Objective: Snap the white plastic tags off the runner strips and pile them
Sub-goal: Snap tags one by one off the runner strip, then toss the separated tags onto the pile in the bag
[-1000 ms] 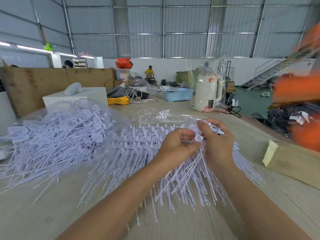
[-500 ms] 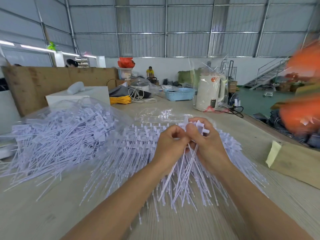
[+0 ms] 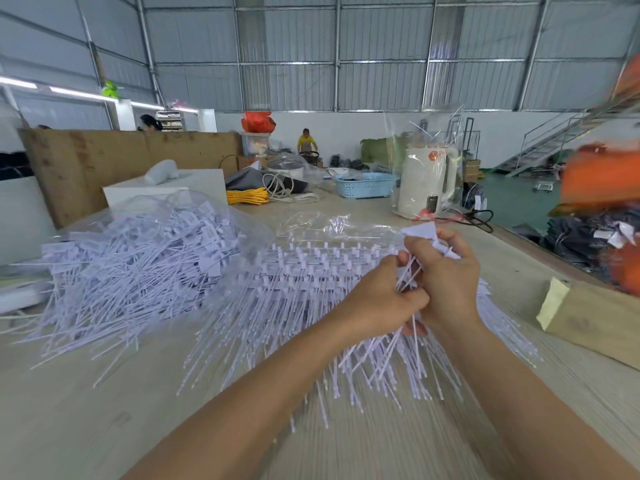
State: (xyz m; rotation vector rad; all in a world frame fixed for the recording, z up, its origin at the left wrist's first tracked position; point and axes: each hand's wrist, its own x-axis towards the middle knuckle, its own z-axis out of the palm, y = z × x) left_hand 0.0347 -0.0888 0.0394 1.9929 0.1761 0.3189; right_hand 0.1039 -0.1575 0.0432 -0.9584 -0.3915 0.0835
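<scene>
Low in the frame two bare forearms rise from the bottom edge and meet right of centre over a pale wooden table (image 3: 86, 420). The left hand (image 3: 384, 299) has its fingers curled tight round the thin stems of a bunch of white tags (image 3: 408, 275), and the right hand (image 3: 450, 278) grips the same bunch higher up, fingers folded over so that the flat tag heads (image 3: 424, 232) stick out above its knuckles. Under and around the hands, across the centre of the frame, lies a fan of runner strips (image 3: 304, 268) with tags attached, heads in rows at the far side and stems pointing toward the bottom edge. To the middle left sits the pile of loose tags (image 3: 138, 258), partly under a clear plastic bag (image 3: 194, 206). These pieces look very light, thin and springy; the stems would likely bend and slide, so the best hold is probably close to the head and the runner, where the plastic is stiffer and a short twist should break the joint cleanly. A loose bunch could scatter if let go carelessly. At the right edge lies a wooden block (image 3: 595, 323). Farther up the frame stand a white kettle (image 3: 426, 181) in plastic wrap, a blue basket (image 3: 365, 185) and a yellow cable coil (image 3: 247, 196).
</scene>
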